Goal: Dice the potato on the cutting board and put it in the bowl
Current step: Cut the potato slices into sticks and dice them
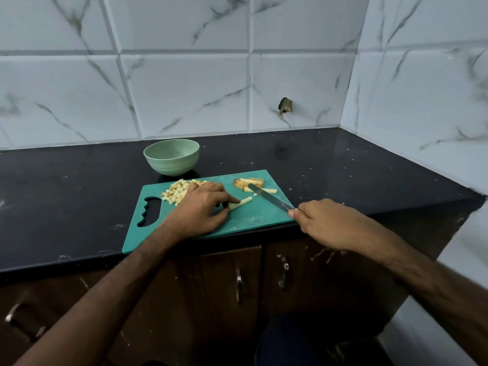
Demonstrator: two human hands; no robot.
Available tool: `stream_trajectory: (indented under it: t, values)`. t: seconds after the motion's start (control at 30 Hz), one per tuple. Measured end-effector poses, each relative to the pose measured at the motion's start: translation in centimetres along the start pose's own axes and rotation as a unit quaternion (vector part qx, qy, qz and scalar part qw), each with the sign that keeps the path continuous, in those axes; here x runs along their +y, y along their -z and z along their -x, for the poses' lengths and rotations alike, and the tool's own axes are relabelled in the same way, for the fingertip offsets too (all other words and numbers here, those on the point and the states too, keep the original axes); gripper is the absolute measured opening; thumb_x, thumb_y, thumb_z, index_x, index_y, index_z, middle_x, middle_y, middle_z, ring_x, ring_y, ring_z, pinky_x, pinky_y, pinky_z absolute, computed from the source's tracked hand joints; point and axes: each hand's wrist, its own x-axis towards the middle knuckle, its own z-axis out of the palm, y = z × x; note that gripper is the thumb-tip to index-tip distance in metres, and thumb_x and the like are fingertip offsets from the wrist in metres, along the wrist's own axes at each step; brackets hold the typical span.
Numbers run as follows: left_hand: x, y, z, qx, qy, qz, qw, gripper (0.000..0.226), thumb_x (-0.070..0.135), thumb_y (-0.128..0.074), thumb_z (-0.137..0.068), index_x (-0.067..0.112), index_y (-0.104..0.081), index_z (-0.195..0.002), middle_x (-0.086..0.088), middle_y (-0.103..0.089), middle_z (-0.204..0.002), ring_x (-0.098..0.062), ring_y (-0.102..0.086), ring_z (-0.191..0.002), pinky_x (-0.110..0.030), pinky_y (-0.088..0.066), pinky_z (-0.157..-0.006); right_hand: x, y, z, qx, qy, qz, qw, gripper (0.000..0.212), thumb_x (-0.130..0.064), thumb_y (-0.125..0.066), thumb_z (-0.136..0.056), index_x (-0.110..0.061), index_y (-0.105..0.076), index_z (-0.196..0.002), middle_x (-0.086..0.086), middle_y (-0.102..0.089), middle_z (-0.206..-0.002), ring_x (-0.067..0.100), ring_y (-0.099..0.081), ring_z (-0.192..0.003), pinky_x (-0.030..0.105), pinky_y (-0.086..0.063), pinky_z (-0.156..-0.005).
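Green board (253,220): left hand (200,210) pinches a stick (240,202), right hand (327,223) grips the knife (270,197). I'd tuck those fingertips back, then cut even cubes.

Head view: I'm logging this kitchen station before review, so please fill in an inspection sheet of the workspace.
Surface: black countertop, pale specks scattered on it.
Job's things: green cutting board at the front edge; diced potato pile on its far left; uncut potato pieces at its far right; one potato strip mid-board; green bowl behind the board, nothing visible inside.
Clutter: small potato crumbs on the board.
Grippers: left hand pinches the strip; right hand grips the knife, blade tip over the uncut pieces.
Cables: nothing seen.
Surroundings: marble-look wall tiles with a broken hole; brown cabinet doors below.
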Motion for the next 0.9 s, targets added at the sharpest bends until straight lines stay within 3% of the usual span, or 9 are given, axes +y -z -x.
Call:
stream_trajectory:
  t: [0.17,0.3,0.5,0.73,0.9]
  values:
    - [0.1,0.0,-0.1,-0.001,-0.005,0.000,1.000,0.035,0.037,-0.051,-0.091,0.031,-0.071,-0.120,0.020,-0.051,-0.096,-0.001,-0.047,-0.095,-0.033,-0.023,-0.076,-0.4,-1.0,0.0,-0.025,-0.004,-0.010,1.000,0.043,-0.051,-0.027,-0.109,-0.019,-0.055,-0.098,0.003,-0.063,-0.090,0.022,-0.071,-0.069,0.032,-0.060,-0.057]
    - [0.0,-0.2,0.0,0.007,0.003,-0.002,1.000,0.034,0.037,-0.051,-0.091,0.032,-0.072,-0.118,0.020,-0.052,-0.093,-0.003,-0.050,-0.096,-0.032,-0.022,-0.075,-0.7,-2.3,-0.8,-0.018,-0.001,-0.028,0.999,0.043,-0.052,-0.027,-0.108,-0.021,-0.054,-0.093,0.003,-0.063,-0.089,0.021,-0.070,-0.068,0.034,-0.061,-0.057]
    - [0.1,-0.1,0.0,0.002,0.004,-0.007,1.000,0.033,0.036,-0.053,-0.090,0.034,-0.071,-0.118,0.019,-0.053,-0.095,-0.005,-0.050,-0.097,-0.033,-0.022,-0.075,-0.9,-2.0,-1.9,0.024,0.006,0.002,1.000,0.043,-0.049,-0.027,-0.109,-0.024,-0.050,-0.084,0.000,-0.059,-0.085,0.015,-0.061,-0.074,0.035,-0.050,-0.065]
    - [0.2,0.0,0.0,0.001,0.007,-0.015,1.000,0.046,0.049,-0.040,-0.088,0.035,-0.070,-0.119,0.021,-0.052,-0.095,-0.002,-0.047,-0.096,-0.033,-0.022,-0.076,-1.1,-2.6,-1.1,0.005,0.008,-0.015,1.000,0.044,-0.053,-0.027,-0.108,-0.024,-0.052,-0.086,0.001,-0.063,-0.086,0.018,-0.068,-0.071,0.031,-0.052,-0.057]
    - [0.2,0.0,0.0,-0.001,0.008,-0.018,1.000,0.043,0.049,-0.041,-0.089,0.035,-0.069,-0.119,0.022,-0.052,-0.096,-0.001,-0.047,-0.096,-0.032,-0.021,-0.076,-2.1,-3.0,-1.4,0.014,0.021,0.001,1.000,0.041,-0.048,-0.027,-0.110,-0.025,-0.048,-0.083,-0.002,-0.059,-0.082,0.009,-0.057,-0.063,0.026,-0.041,-0.054]
